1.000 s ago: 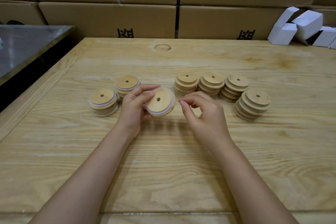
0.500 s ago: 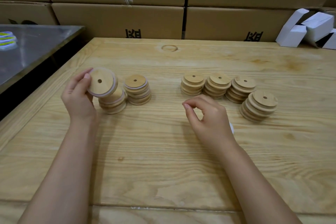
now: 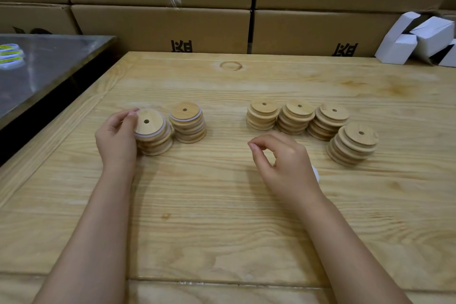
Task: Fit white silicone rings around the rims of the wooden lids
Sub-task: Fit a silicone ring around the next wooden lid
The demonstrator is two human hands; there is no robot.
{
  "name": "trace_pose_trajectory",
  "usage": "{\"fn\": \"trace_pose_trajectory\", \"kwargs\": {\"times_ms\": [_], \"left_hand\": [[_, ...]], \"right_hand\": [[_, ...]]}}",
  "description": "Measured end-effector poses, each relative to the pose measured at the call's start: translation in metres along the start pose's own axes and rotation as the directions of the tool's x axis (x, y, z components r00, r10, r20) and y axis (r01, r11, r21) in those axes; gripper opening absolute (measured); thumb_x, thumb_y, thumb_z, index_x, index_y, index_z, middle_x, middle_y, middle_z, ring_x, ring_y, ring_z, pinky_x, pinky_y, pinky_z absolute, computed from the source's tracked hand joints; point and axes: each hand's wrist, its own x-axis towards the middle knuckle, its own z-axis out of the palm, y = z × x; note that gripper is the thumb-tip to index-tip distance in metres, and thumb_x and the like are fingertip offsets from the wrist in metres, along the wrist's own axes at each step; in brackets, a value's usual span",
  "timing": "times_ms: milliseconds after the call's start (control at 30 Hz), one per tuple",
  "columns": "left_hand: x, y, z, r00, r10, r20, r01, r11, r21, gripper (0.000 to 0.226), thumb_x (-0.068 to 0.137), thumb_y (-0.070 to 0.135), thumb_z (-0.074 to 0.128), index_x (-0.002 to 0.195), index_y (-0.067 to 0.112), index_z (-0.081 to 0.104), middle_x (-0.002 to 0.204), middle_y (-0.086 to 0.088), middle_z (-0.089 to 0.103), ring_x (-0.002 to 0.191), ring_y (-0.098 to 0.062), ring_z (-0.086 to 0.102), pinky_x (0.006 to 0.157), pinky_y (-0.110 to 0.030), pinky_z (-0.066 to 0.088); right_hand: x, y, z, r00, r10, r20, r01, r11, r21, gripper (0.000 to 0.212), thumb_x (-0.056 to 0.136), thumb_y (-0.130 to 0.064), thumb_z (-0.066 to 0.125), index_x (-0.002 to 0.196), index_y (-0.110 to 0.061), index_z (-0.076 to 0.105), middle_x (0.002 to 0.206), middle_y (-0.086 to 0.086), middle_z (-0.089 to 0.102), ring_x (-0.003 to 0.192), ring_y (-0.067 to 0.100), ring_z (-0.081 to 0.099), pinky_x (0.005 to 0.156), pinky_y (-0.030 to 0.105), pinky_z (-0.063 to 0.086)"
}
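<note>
At the left of the table (image 3: pixel 222 217), head view: left hand (image 3: pixel 116 139) grips a ringed lid (image 3: pixel 149 122) by its rim atop the finished stack (image 3: pixel 160 147), kept apart from the bare stacks (image 3: pixel 296 117) on the right. Right hand (image 3: pixel 283 164) hovers with fingers curled. A white edge (image 3: pixel 315 172) beside it is perhaps a ring, but whether the hand holds it cannot be told.

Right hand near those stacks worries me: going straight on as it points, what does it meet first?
Likely nothing: right hand aims into the gap between ringed stack and plain stack, maybe grazing the latter.
</note>
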Motion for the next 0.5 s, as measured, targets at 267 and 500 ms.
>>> {"fn": "trace_pose_trajectory", "kwargs": {"times_ms": [267, 500], "left_hand": [[0.005, -0.008, 0.0, 0.996, -0.091, 0.01, 0.089, 0.991, 0.104, 0.019, 0.085, 0.019, 0.056, 0.095, 0.015, 0.072, 0.087, 0.017, 0.068, 0.086, 0.011, 0.061, 0.076, -0.005, 0.043], [0.004, -0.01, 0.003, 0.999, 0.004, -0.05, 0.008, 0.97, 0.241, 0.04, 0.091, 0.046, 0.053, 0.105, 0.01, 0.065, 0.093, 0.007, 0.063, 0.082, 0.004, 0.056, 0.072, -0.001, 0.038]], "right_hand": [[0.0, 0.0, 0.0, 1.0, -0.003, 0.006, 0.003, 0.999, -0.033, 0.007, 0.085, -0.006, 0.063, 0.081, -0.008, 0.069, 0.078, 0.0, 0.066, 0.076, 0.018, 0.06, 0.068, 0.024, 0.041], [-0.001, 0.0, 0.001, 0.999, -0.007, 0.041, 0.008, 1.0, -0.029, 0.009, 0.086, -0.008, 0.061, 0.081, -0.007, 0.068, 0.077, 0.001, 0.065, 0.076, 0.02, 0.06, 0.066, 0.031, 0.046]]}}
